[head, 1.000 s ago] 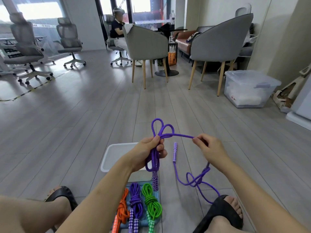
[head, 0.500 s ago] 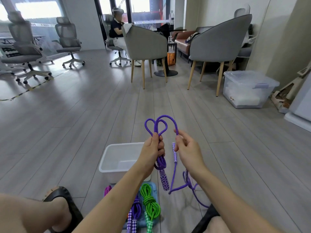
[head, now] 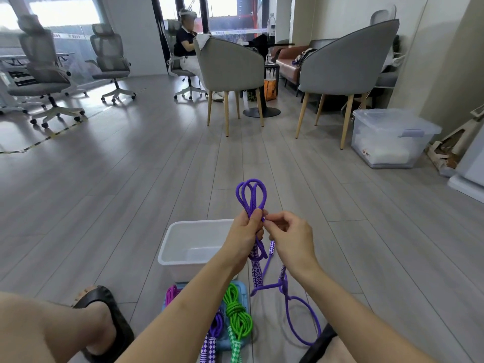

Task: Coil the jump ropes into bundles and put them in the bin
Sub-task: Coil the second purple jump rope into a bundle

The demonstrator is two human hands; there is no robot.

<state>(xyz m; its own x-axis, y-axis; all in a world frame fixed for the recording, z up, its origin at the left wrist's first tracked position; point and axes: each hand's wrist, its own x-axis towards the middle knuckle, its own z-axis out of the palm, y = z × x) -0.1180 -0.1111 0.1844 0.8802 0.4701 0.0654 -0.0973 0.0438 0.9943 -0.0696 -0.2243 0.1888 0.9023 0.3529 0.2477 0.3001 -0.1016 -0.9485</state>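
My left hand [head: 245, 235] grips a purple jump rope [head: 251, 195] whose loops stand up above the fist, with a patterned handle hanging below it. My right hand [head: 289, 238] pinches the same rope right beside the left fingers. The loose tail of the rope drops to the floor and curls near my right foot. An empty white bin [head: 193, 247] sits on the floor just left of my hands. Below my arms lie coiled bundles on a blue mat: a green one [head: 237, 315], a purple one [head: 216, 328] and a pink one [head: 171, 294], partly hidden.
My sandalled left foot [head: 102, 318] rests at lower left. Two grey armchairs [head: 230, 66] and a round table stand ahead, with a lidded clear storage box [head: 390, 138] at right. Office chairs [head: 110, 58] and a seated person are farther back.
My right hand has moved left from an outstretched rope to meet my left hand, adding another loop to the bundle. The view has risen, showing the bin more fully.
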